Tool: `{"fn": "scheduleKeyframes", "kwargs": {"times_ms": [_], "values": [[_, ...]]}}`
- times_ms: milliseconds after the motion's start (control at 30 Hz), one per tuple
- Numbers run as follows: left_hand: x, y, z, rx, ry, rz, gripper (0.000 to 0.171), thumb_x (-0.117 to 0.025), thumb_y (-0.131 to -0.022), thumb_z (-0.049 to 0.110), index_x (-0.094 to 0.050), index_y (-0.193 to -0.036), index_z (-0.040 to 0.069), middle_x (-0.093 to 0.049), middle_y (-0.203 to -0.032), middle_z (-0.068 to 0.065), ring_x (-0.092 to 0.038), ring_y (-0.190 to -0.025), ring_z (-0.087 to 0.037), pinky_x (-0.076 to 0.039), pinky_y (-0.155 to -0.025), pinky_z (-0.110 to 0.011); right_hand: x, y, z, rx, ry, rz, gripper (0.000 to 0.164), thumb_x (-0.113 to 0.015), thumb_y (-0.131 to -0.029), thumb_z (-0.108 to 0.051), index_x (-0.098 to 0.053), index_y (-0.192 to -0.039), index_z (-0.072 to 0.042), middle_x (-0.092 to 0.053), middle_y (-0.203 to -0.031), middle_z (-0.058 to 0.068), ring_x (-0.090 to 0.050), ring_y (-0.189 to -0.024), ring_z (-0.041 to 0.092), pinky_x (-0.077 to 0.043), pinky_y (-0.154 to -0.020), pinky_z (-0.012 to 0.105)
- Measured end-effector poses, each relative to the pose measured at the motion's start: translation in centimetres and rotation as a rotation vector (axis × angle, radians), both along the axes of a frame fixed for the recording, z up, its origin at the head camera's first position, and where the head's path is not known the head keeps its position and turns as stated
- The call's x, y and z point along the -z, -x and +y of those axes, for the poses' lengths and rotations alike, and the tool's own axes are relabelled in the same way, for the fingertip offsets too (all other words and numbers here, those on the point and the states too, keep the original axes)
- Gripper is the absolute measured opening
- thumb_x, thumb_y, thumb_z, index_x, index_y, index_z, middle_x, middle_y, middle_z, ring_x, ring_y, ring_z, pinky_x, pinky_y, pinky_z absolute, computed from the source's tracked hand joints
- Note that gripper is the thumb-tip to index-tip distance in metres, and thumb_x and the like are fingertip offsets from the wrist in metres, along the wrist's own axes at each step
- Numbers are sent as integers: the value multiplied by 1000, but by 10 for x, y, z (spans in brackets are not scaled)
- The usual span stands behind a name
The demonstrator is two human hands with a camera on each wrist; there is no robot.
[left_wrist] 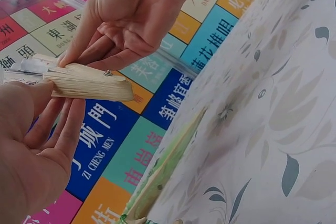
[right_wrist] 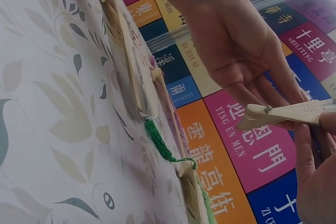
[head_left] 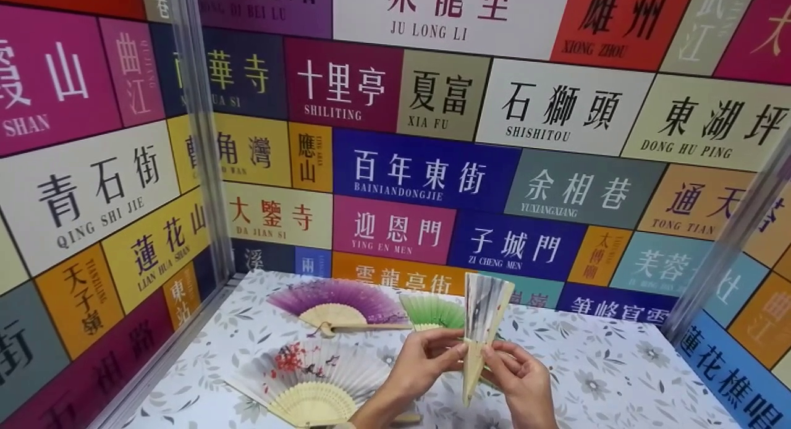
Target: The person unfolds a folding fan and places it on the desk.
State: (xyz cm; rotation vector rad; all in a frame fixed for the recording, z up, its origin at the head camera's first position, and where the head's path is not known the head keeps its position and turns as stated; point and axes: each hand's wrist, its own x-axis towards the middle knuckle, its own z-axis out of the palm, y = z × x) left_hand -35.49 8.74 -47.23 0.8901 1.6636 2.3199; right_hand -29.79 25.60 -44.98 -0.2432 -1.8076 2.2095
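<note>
Both hands hold a mostly folded hand fan upright above the table, its pale leaf at the top and bamboo ribs below. My left hand pinches the ribs from the left between thumb and fingers. From the other side, my right hand pinches the ribs with thumb and fingers. A metal rivet shows near the rib end of the fan in the left wrist view. Near my left forearm lies an open white fan with red blossoms. Behind it are an open purple fan and a partly hidden green fan.
The fans lie on a table with a white floral cover. A green tassel hangs by the fans in the right wrist view. Colourful sign-covered walls stand behind and beside the table, with clear corner posts.
</note>
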Motion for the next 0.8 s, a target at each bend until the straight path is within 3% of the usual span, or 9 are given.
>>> {"fn": "scheduleKeyframes", "kwargs": {"times_ms": [333,633,800], "values": [[0,1,-2,18,-29,-30,32,-67,-97,11,-66,-126,-1,-72,-114,-22,-74,-96,-21,-64,-88,-41,-1,-1,0,-40,16,8,29,-70,-95,-12,-54,-114,4,-78,-96,6,-75,-94,14,-64,-87,35],[1,1,-3,-15,-22,-76,34,-70,-95,14,-66,-126,0,-73,-112,-16,-74,-95,-21,-65,-87,-38,-1,-2,1,-92,48,2,25,-63,-100,-13,-49,-115,0,-77,-100,10,-75,-95,15,-64,-87,33],[0,0,-4,-24,-43,-96,34,-68,-96,13,-65,-126,-3,-72,-112,-18,-73,-95,-21,-65,-87,-37,-1,-4,1,-118,47,18,22,-60,-102,-15,-45,-113,-3,-77,-100,7,-74,-97,14,-63,-88,32]]}}
